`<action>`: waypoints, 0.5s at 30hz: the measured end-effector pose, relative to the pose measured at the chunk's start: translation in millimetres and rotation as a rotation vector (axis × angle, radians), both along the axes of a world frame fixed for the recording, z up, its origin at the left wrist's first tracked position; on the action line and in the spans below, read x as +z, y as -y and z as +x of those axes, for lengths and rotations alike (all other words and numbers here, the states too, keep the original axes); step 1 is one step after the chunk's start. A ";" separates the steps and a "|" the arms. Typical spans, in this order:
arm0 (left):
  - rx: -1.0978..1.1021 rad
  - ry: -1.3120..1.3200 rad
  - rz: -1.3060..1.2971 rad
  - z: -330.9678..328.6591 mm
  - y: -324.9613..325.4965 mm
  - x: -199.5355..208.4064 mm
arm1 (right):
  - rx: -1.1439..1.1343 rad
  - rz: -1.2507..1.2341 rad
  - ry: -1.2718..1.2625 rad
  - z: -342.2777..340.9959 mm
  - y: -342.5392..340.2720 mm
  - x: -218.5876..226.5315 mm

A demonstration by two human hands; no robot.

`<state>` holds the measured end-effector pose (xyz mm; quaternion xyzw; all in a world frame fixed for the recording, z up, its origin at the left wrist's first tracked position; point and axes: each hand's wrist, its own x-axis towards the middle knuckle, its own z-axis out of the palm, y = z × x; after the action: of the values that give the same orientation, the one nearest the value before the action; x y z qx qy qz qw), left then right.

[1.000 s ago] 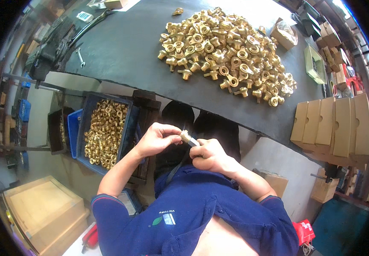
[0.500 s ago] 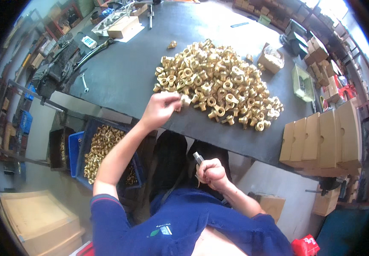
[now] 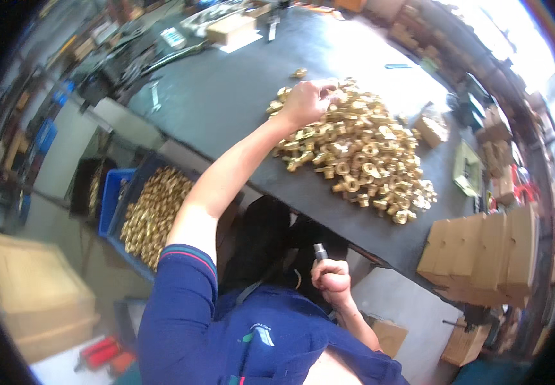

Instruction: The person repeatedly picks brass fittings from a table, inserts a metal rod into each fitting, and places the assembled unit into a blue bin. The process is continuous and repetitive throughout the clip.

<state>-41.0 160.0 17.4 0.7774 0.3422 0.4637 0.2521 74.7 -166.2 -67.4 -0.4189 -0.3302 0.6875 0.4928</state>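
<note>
On the dark table point(image 3: 220, 106) lies a big heap of brass fittings point(image 3: 367, 154), many with ring-shaped openings. My left hand point(image 3: 308, 104) reaches across to the heap's far left part, its fingers curled in among the fittings. Blur and the hand itself hide what the fingertips hold. Low in front of my body, my right hand point(image 3: 331, 277) is wrapped round a short metal rod point(image 3: 320, 251) with a stepped silver end pointing up. One loose brass fitting point(image 3: 299, 73) sits apart, just beyond my left hand.
Below the table at left, a bin point(image 3: 123, 215) holds more brass pieces. Cardboard boxes point(image 3: 483, 253) stand along the right edge, with a pale green tray point(image 3: 467, 168) and a small open carton point(image 3: 431, 127) beyond. A wrench point(image 3: 155, 96) lies at the left.
My left hand has moved from the heap's near left edge, away from me and over its far left part. The view has turned and shifted. My right hand still grips the rod.
</note>
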 end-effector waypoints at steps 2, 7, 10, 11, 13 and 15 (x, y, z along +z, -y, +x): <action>0.068 -0.031 0.084 -66.5 15.6 -19.5 | 0.055 0.019 0.058 -6.1 0.6 -3.9; 0.448 0.377 -0.528 -217.2 78.8 -68.7 | 0.260 0.578 0.662 -21.7 -26.0 23.9; 0.569 0.185 -0.688 -326.8 120.8 -165.1 | 0.510 1.051 0.875 -52.4 -59.9 110.1; 0.554 0.180 -0.735 -348.8 135.8 -200.6 | 0.453 1.257 0.838 -64.0 -64.9 130.2; 0.537 0.120 -0.865 -370.6 155.2 -246.0 | 0.373 1.480 0.788 -84.2 -63.6 162.8; 0.525 0.069 -0.897 -355.2 160.1 -258.4 | 0.298 1.558 0.836 -96.6 -61.7 181.5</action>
<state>-396.2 -0.1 -241.0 0.4652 0.6821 0.3445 0.4468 -21.9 -104.5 114.1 -0.1348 -0.9067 0.1164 0.3823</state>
